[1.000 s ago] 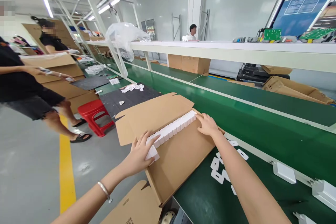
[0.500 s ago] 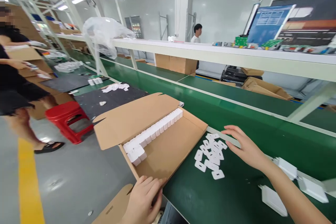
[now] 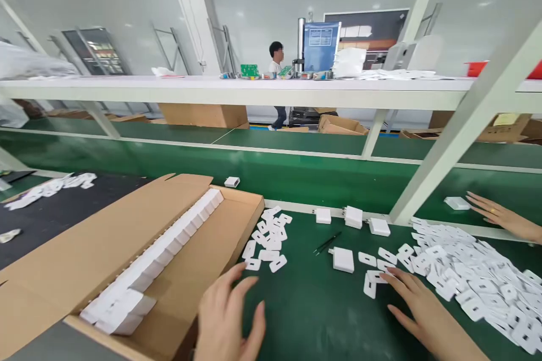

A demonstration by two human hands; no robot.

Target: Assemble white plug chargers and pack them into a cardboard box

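My left hand (image 3: 228,313) hovers by the right side of the cardboard box (image 3: 199,271), its fingers spread and holding nothing. Inside the box a row of white blocks (image 3: 158,259) lines the left wall. Beyond my left fingertips lies a small pile of flat white plates with slots (image 3: 271,240). My right hand (image 3: 417,307) has its thumb and fingers apart, with the fingertips at a few loose white plates (image 3: 375,279); contact is hard to tell. Just left of them lies a white plug adapter (image 3: 342,259).
Black tweezers (image 3: 327,243) lie behind that adapter. Several more adapters (image 3: 353,217) stand along the belt's white edge. A large heap of white plates (image 3: 483,276) spreads at right, near a slanted white post (image 3: 466,107). Another person's hand (image 3: 506,217) reaches toward an adapter on the belt.
The view has swung right, bringing the large plate heap and another person's hand into sight. My left hand has left the box edge and opened. My right hand is now at the loose plates.
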